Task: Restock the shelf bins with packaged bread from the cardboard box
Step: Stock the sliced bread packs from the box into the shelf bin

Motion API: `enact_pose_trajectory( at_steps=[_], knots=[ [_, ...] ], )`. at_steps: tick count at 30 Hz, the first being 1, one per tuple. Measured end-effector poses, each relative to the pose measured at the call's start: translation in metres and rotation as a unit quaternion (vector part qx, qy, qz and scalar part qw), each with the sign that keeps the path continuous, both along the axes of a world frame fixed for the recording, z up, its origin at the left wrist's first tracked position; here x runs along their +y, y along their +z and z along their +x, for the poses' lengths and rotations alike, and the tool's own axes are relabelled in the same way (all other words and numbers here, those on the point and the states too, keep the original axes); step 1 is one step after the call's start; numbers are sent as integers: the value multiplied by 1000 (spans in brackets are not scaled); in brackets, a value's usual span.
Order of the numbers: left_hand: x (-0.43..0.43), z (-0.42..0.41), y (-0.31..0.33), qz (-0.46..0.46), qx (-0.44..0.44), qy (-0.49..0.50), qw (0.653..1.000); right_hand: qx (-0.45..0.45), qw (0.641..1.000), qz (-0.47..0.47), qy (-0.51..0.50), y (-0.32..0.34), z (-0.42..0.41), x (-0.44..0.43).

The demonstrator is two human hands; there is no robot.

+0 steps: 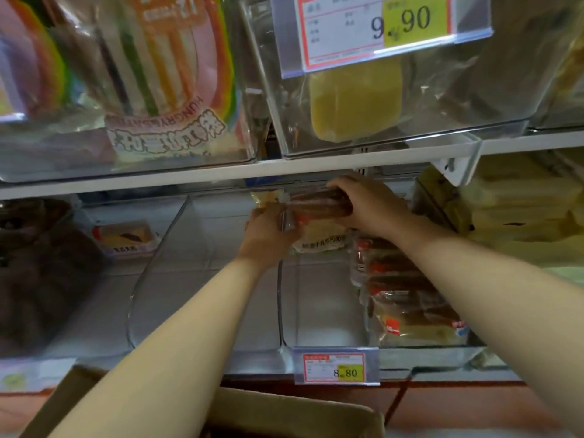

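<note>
1. Bread pack up at the far end of the clear bin, just beneath the upper shelf. Gripped at its 9 o'clock end by the left hand, fingers curled round it. Clasped over the top at 2 o'clock by the right hand.
2. Probably light, soft and easily squashed, with a slick wrapper prone to sliding. Best held by both ends or cradled from below, not pinched across the middle.
3. More packs piled at 4 o'clock of the held one, seemingly in the same bin; bare bin floor at 6 o'clock.
4. Smooth, hard plastic to rest on; little headroom under that shelf.
5. Neighbouring bin at 9 o'clock, with one small pack inside. Price tag at 6 o'clock on the bin front, cardboard box lower still.
</note>
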State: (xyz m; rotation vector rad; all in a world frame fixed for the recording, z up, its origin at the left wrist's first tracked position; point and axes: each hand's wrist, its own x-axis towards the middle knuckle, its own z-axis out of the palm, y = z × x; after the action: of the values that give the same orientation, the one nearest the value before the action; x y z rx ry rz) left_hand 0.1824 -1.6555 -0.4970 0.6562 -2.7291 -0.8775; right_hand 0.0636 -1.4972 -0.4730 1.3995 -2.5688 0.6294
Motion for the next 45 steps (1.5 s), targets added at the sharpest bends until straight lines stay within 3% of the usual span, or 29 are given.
enact_pose_trajectory(
  at_steps=[3, 8, 12, 15, 18, 20, 22, 26, 35, 41, 45],
  knots=[
    [2, -4, 5, 54, -22, -2, 998, -16, 998, 51, -15, -13, -3, -2],
    [11, 15, 6, 156, 60, -32, 985, 17, 995, 38, -96, -17, -6, -16],
    [15, 38, 2, 235, 67, -29, 969, 9, 990, 100, -102, -16, -7, -21],
    [17, 42, 2, 267, 75, -20, 961, 6, 990, 85, -109, -3, 2, -13],
    [19, 41, 2, 274, 84, -17, 958, 26, 996, 27, -81, 8, 27, -10],
    [20, 41, 2, 274, 86, -17, 958, -50, 998, 24, -34, 8, 43, -17],
    [20, 41, 1, 268, 79, -11, 960, -148, 988, 45, 16, -1, 48, -27],
    [18, 40, -1, 246, 63, -8, 967, -200, 970, 138, 8, -17, 36, -42],
    [18, 41, -2, 226, 71, -10, 971, -190, 975, 109, -42, -21, 27, -54],
    [16, 40, -5, 220, 66, -5, 973, -172, 969, 165, -65, -7, 34, -51],
    [21, 48, -1, 202, 60, 19, 977, -202, 976, 80, -26, 2, 54, -32]
  ],
)
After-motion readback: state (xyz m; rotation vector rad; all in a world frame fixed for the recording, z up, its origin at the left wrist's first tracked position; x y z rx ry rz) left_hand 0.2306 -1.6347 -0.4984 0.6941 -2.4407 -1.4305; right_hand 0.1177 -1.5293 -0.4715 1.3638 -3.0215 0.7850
